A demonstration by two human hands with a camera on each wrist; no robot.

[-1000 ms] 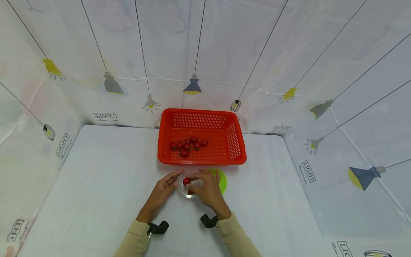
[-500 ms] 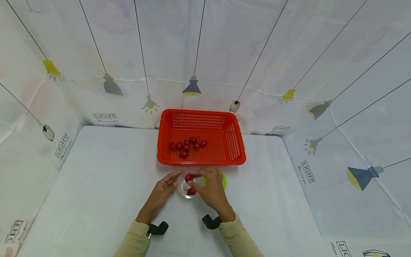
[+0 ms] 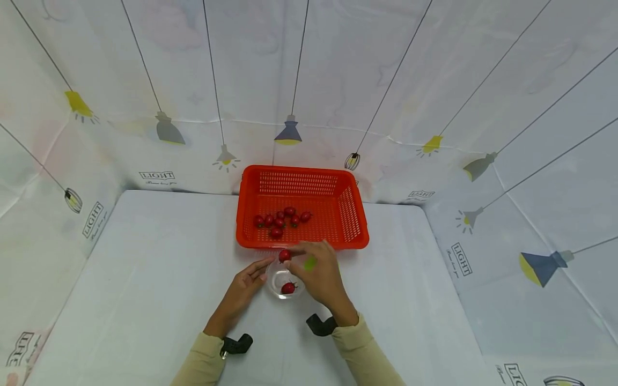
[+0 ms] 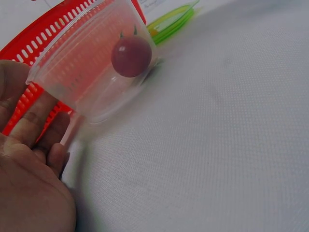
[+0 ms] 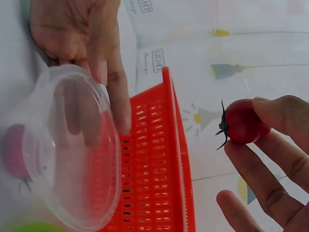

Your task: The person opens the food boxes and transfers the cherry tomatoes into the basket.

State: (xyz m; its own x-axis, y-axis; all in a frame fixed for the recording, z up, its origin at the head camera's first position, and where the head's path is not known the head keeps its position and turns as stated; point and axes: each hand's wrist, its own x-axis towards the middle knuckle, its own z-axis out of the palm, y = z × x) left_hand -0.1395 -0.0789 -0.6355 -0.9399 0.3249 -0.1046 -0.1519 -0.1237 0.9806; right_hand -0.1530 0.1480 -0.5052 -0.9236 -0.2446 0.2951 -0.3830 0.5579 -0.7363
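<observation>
My right hand pinches a red cherry tomato with a green stem between thumb and fingers. In the right wrist view this cherry tomato is raised clear of the clear plastic container. A second cherry tomato lies inside the container. My left hand rests at the container's left side, its fingers extended along the outer wall and rim. Partly hidden behind my right hand is a bright green lid, which also shows beyond the container in the left wrist view.
A red-orange plastic basket stands just behind the container, with several cherry tomatoes in its left half. White cloth covers the table. A lamp-printed curtain hangs around the back and sides.
My right hand has lifted the pinched cherry tomato up and away from inside the container, toward the basket. The other tomato in the container has come into fuller view. My left hand has stayed put.
</observation>
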